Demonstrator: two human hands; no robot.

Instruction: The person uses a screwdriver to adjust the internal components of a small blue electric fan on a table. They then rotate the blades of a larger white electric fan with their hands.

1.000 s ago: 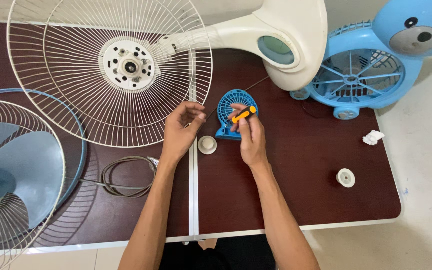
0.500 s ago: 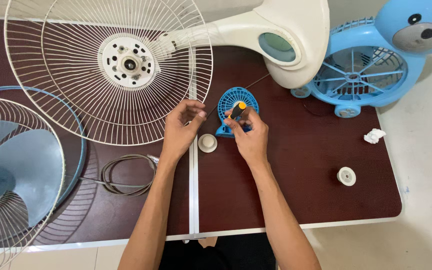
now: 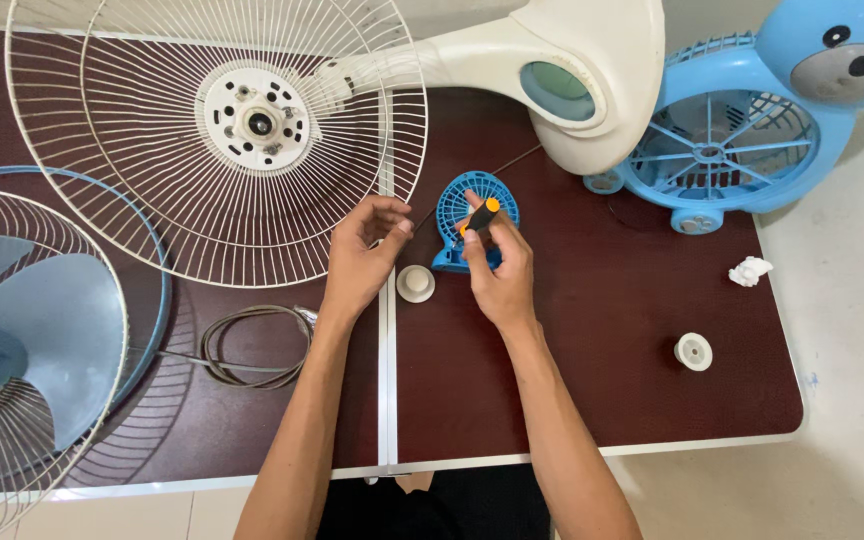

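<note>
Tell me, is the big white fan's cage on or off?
Off. The front cage lies apart on the left with the blue blades, and the white fan shows only its back cage, motor hub bare.

The table (image 3: 592, 370) is dark maroon with a white edge and a white seam down its middle. On it, the small fan (image 3: 476, 215) is bright blue, the screwdriver (image 3: 480, 215) black with an orange tip, the wire guard (image 3: 217, 135) white, and the big fan body (image 3: 572, 70) cream with a grey-green oval. The bear-shaped fan (image 3: 742, 130) is light blue with a grey muzzle, the fan blades (image 3: 27, 340) pale blue, the round cap (image 3: 415, 284) and the knob (image 3: 693, 351) off-white.
</note>
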